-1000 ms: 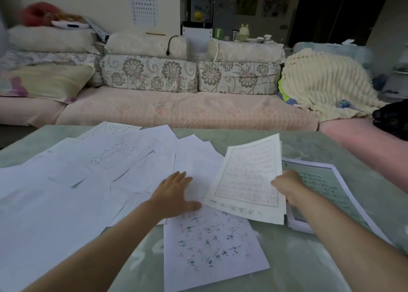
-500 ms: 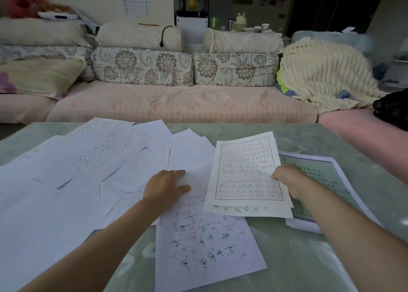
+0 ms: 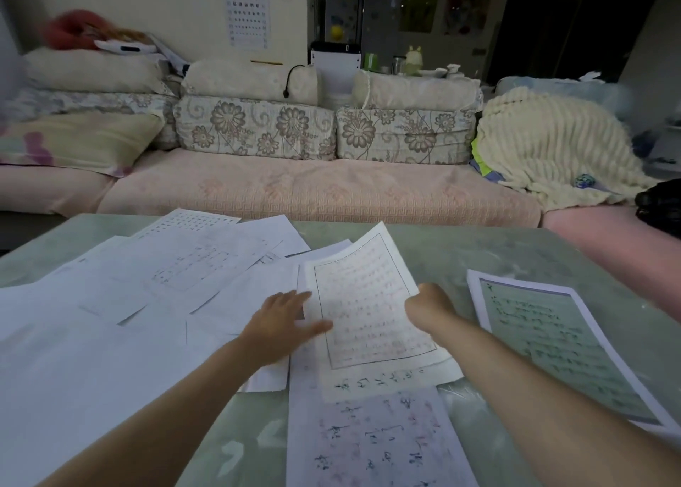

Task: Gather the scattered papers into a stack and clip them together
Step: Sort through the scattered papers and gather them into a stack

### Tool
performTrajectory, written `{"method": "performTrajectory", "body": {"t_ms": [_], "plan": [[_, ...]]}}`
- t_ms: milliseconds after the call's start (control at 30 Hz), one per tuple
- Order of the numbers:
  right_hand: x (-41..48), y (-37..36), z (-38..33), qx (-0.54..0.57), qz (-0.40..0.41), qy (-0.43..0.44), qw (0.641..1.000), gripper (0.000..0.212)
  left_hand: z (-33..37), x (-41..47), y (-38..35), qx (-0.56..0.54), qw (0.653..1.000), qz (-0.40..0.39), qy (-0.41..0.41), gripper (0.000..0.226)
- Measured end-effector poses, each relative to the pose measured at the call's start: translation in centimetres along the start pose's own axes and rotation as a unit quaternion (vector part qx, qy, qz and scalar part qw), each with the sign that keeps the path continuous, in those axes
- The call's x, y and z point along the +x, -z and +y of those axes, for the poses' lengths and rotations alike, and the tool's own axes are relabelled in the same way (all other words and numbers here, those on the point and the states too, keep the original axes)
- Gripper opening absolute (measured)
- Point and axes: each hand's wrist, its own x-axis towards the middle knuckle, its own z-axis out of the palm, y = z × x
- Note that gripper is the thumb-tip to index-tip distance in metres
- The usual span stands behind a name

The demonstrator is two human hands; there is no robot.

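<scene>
Right hand (image 3: 429, 306) clenched on the right edge of the bordered sheet (image 3: 365, 309), fingers curled round the paper, about midway along that edge. Left hand (image 3: 283, 324) not gripping: fingers straight and spread, palm down, fingertips at the sheet's left edge, thumb out toward its lower left part. Motion blur there, so cannot tell if the thumb lies on the sheet or just beside it.

Bordered sheet: white, thin black frame, rows of faint reddish writing. It sits skewed between the two hands, far corner pointing away toward the sofa (image 3: 294, 191). Its near edge overlaps the character sheet (image 3: 376, 438), a white page with blue and pink handwritten marks that runs down to the bottom edge of the view.

Right of the right forearm, apart from the bordered sheet: a neat stack (image 3: 552, 346), top page green-tinted with a pale border and dark writing, lying flat on the table (image 3: 479, 254).

Left of the left hand: scattered white papers (image 3: 110, 320), many overlapping at odd angles and covering most of the left half of the table, some with faint grids or tables printed on them. The left forearm lies over them.

Table is pale green and glossy. Behind it, the pink-covered sofa with floral cushions (image 3: 254, 125), a cream blanket (image 3: 545, 147) heaped at its right end, and an eye chart (image 3: 248, 7) on the wall.
</scene>
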Motion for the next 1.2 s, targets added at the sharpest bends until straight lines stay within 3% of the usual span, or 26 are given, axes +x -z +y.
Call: {"method": "performTrajectory", "body": {"t_ms": [100, 200, 333, 400, 533, 667, 767, 1033, 1133, 1200], "plan": [[0.6, -1.5, -2.2, -0.065, 0.002, -0.004, 0.998, 0.048, -1.0, 0.2, -1.0, 0.066, 0.997, -0.026, -0.024, 0.115], [1.8, -2.6, -3.7, -0.125, -0.006, -0.011, 0.992, 0.041, -1.5, 0.5, -1.5, 0.098, 0.994, -0.007, -0.040, 0.108], [3.3, -2.8, -5.1, -0.141, 0.008, -0.028, 0.990, 0.052, -2.2, 0.6, -1.8, 0.098, 0.993, 0.035, -0.051, 0.103], [4.1, -2.6, -5.2, -0.102, -0.004, -0.050, 0.994, 0.055, -2.4, 0.5, -2.0, 0.093, 0.993, 0.049, -0.057, 0.102], [5.8, -1.9, -4.3, -0.003, -0.044, -0.035, 0.998, 0.034, -2.6, 0.8, -2.2, 0.082, 0.993, 0.058, -0.057, 0.100], [6.3, -1.4, -3.3, 0.033, -0.098, -0.023, 0.994, 0.049, -2.3, 0.7, -2.1, 0.079, 0.994, 0.054, -0.050, 0.104], [5.5, -0.6, -3.5, 0.047, -0.102, 0.006, 0.994, 0.039, -2.1, 0.4, -1.9, 0.062, 0.996, 0.049, -0.044, 0.103], [3.3, 3.8, -1.4, 0.217, 0.046, 0.067, 0.973, 0.032, -0.6, 0.1, 0.1, -0.064, 0.996, 0.058, 0.035, 0.066], [2.0, 5.0, -0.5, 0.307, 0.037, 0.061, 0.949, 0.029, 0.7, 0.1, 1.5, -0.205, 0.974, 0.077, 0.049, 0.072], [1.2, 5.2, 0.1, 0.349, 0.024, 0.064, 0.935, 0.022, 1.6, 0.1, 2.6, -0.337, 0.938, 0.047, 0.062, 0.078]]}}
